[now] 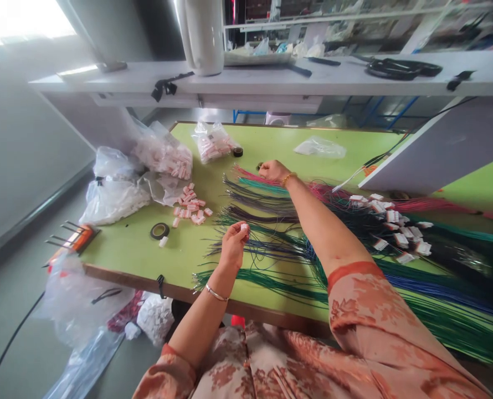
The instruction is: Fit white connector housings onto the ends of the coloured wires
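My left hand is closed in a pinch on a small white connector housing, above the front bundles of wires. Farther back, my right hand has its fingers pressed together over the pink wires; whatever is between its fingertips is hidden. Teal wires run just in front of it. Grey, dark and green wires lie in rows across the green table, their bare terminal ends pointing left. Loose pink-and-white connector housings are scattered left of the wire ends.
Bags of connector housings stand at the table's back left, with a black tape roll in front. Wired connectors pile on the right. A raised shelf spans the back, holding a white jug and scissors.
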`<action>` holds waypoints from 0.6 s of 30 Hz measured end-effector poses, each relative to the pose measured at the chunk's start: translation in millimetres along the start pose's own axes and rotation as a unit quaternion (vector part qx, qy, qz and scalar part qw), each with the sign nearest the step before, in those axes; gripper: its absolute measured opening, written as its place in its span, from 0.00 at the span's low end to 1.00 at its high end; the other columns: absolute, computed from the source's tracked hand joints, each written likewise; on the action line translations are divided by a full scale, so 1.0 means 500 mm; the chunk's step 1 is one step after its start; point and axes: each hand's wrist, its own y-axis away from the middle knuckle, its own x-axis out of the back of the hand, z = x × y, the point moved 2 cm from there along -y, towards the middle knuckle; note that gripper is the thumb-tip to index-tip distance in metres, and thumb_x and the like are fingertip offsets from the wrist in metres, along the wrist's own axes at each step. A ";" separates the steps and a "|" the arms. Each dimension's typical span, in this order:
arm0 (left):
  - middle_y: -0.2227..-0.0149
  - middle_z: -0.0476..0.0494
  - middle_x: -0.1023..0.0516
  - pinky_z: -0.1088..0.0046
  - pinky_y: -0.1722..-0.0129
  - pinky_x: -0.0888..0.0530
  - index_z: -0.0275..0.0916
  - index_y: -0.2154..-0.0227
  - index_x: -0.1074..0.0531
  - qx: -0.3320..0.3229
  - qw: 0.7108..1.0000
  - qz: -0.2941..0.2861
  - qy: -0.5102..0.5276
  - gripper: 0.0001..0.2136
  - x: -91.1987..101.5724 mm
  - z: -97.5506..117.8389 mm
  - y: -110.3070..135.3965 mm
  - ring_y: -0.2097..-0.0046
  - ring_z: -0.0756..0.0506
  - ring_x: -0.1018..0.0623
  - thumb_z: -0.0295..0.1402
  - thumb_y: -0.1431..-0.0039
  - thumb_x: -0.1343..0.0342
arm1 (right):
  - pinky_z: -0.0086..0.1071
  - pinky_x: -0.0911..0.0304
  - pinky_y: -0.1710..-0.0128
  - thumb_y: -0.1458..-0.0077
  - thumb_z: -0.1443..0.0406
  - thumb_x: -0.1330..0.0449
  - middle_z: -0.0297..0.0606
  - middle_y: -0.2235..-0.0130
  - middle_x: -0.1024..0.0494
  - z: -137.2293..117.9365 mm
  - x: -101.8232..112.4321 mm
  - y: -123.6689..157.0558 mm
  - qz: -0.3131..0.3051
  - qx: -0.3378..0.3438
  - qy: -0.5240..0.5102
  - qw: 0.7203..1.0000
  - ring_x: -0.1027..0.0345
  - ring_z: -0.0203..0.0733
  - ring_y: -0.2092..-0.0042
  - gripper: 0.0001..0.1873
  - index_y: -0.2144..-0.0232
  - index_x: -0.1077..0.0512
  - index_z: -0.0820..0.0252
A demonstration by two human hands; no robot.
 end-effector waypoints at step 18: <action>0.67 0.49 0.25 0.78 0.67 0.31 0.38 0.65 0.27 0.007 0.994 -0.077 0.077 0.13 -0.009 0.004 0.000 0.68 0.54 0.27 0.24 0.55 0.33 | 0.26 0.47 0.73 0.51 0.62 0.42 0.31 0.77 0.29 -0.099 -0.071 0.293 -0.077 0.155 -0.197 0.965 0.42 0.31 0.75 0.09 0.76 0.29 0.64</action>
